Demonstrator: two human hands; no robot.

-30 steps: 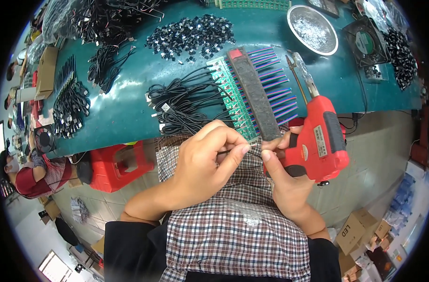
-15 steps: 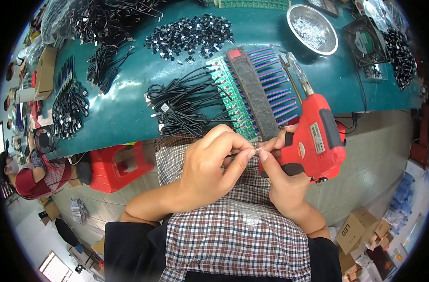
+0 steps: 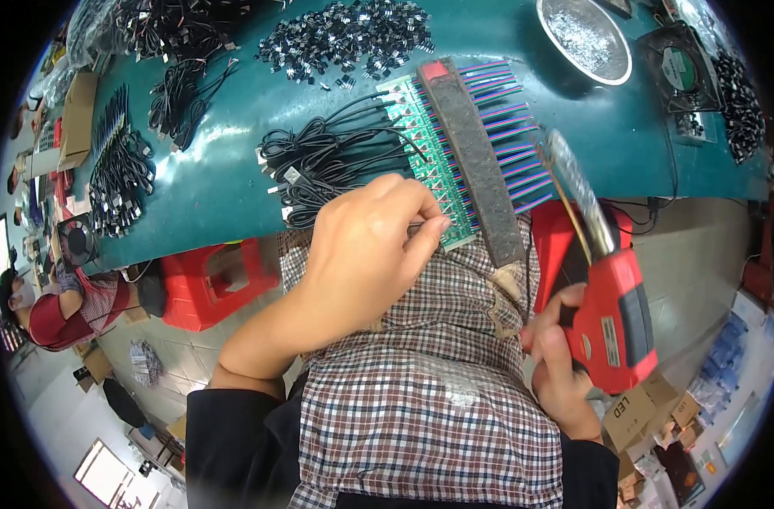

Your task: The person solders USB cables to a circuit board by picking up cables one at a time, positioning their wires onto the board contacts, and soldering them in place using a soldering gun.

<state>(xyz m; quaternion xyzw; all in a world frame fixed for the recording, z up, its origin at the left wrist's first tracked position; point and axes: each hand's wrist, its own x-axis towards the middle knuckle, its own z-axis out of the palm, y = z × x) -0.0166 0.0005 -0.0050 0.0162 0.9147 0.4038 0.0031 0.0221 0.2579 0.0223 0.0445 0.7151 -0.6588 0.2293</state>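
My right hand (image 3: 561, 365) is wrapped round the handle of a red soldering gun (image 3: 611, 327), held off the table's front edge. Its metal tip and thin feed tube point up and left, apart from the board. My left hand (image 3: 366, 229) pinches a black cable at the near end of a green circuit board strip (image 3: 408, 110); the fingers hide most of that cable. Several black cables (image 3: 306, 170) with plugs run to the board's left side. A dark, heavy bar (image 3: 467, 153) lies across striped flat wires (image 3: 522, 144) on its right.
On the green table (image 3: 209, 191) are a heap of small black connectors (image 3: 344, 42), cable bundles (image 3: 120, 174), a metal bowl (image 3: 628, 64) with bright scraps and a black fan (image 3: 679, 68). Red stools (image 3: 221, 284) stand below the edge. Another person (image 3: 64, 314) sits at far left.
My hands have parted. The right one has moved down and right with the soldering gun, its tip now away from the board. The left one has shifted up to the board's near end.
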